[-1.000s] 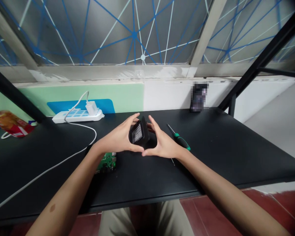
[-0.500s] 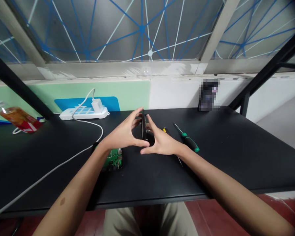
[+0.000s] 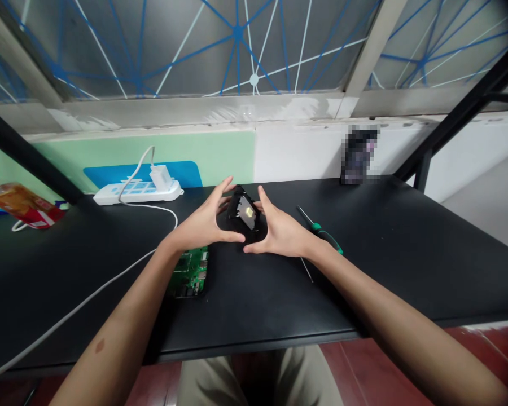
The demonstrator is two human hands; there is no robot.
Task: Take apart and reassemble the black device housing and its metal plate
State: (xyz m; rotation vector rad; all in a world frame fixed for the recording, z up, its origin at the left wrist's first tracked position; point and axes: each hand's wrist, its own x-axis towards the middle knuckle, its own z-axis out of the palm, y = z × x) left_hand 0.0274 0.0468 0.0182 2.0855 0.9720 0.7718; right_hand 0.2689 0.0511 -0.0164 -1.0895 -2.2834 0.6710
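Observation:
Between my two hands, above the black table, is a black part with a grey plate (image 3: pixel 246 213) that has a small gold-coloured block on its face. My left hand (image 3: pixel 201 223) curves round its left side, thumb in front and fingers behind. From the right, my right hand (image 3: pixel 281 230) grips it the same way, and the two thumbs come close together below it. A green circuit board (image 3: pixel 190 273) lies on the table, partly covered by my left forearm. Right of my right hand rests a green-and-black screwdriver (image 3: pixel 325 237), partly behind my forearm. A thin metal shaft (image 3: pixel 307 270) shows beneath my right wrist.
A white power strip (image 3: pixel 138 193) with a plugged-in charger (image 3: pixel 161 177) lies by the wall. Its white cable (image 3: pixel 110 279) crosses the table's left side. A drink bottle (image 3: pixel 23 204) is at far left. A pixelated dark object (image 3: pixel 358 155) leans against the back wall.
The black part has turned from edge-on, so its grey plate and gold block now face me. Both hands have shifted slightly left, still around it. The view has moved a little.

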